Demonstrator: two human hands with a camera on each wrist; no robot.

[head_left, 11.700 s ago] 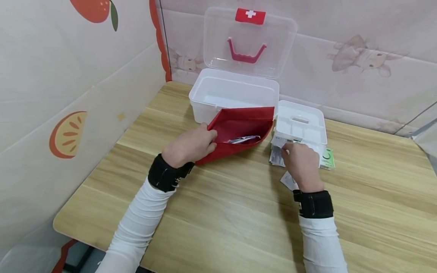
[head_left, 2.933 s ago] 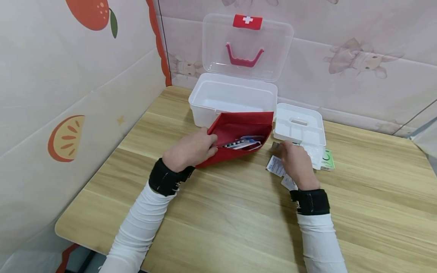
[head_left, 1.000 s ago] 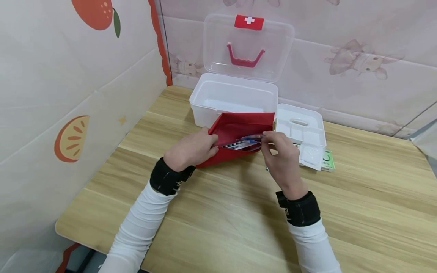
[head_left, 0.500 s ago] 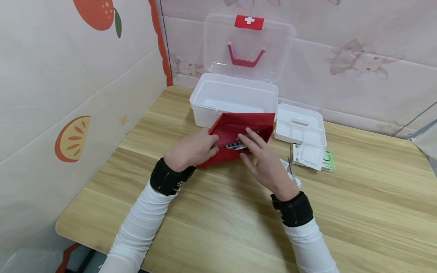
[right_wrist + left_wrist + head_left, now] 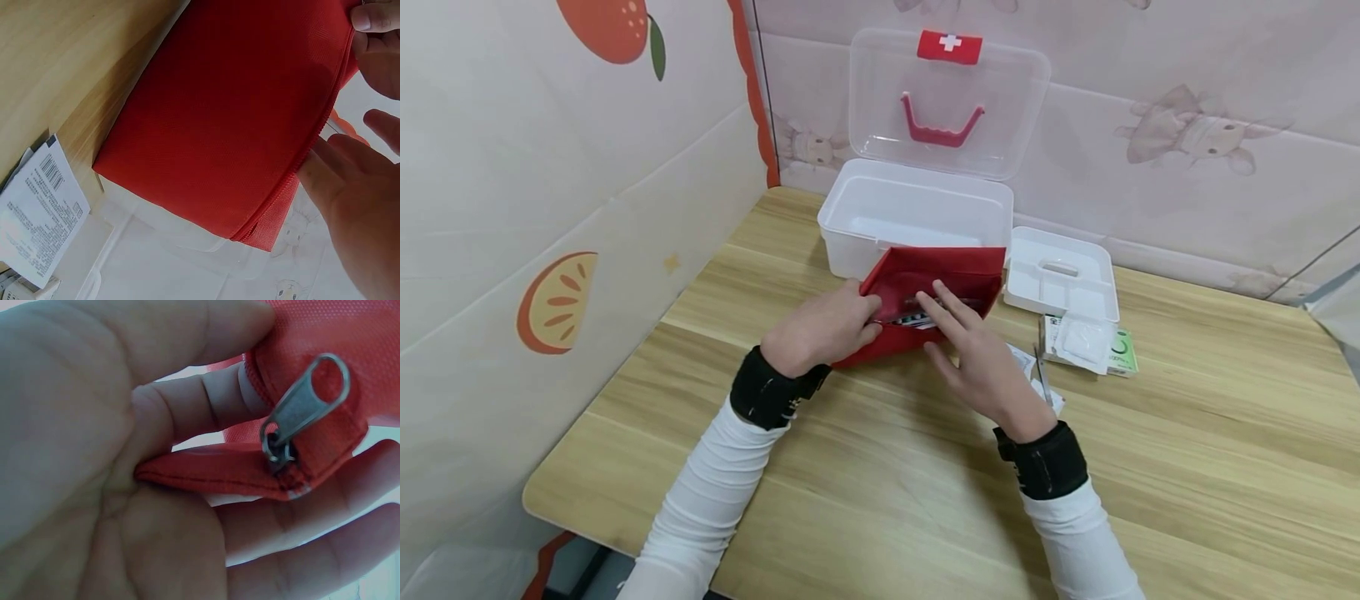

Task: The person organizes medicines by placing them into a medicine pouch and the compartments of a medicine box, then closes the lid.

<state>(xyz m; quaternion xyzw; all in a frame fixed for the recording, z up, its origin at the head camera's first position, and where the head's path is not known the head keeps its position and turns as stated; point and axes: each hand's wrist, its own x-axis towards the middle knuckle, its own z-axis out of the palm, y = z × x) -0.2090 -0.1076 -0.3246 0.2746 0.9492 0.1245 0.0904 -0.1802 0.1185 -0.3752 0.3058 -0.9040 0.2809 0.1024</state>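
My left hand [image 5: 820,329] grips the left corner of a red zippered pouch [image 5: 943,257], holding its mouth apart. In the left wrist view, the metal zip pull [image 5: 306,409] hangs at that corner, between thumb and fingers. My right hand [image 5: 981,367] is at the pouch's mouth with its fingers extended. In the right wrist view, those fingers reach over the zipped edge, tips partly hidden behind the red cloth [image 5: 212,112]. Inside lie packets and a strip with dark dots [image 5: 913,320], partly covered by the right fingers.
Behind the pouch stands a clear first-aid box [image 5: 917,196], lid raised. To the right are a white divided tray [image 5: 1093,265], a white square packet [image 5: 1084,340], a green-and-white box [image 5: 1122,353], small printed packets [image 5: 1022,360] and a thin metal tool [image 5: 1042,375].
My right hand has moved left from the packets by the tray to the pouch, and its pinched fingers have spread. The pouch holds more than at first. My left hand has kept its grip.
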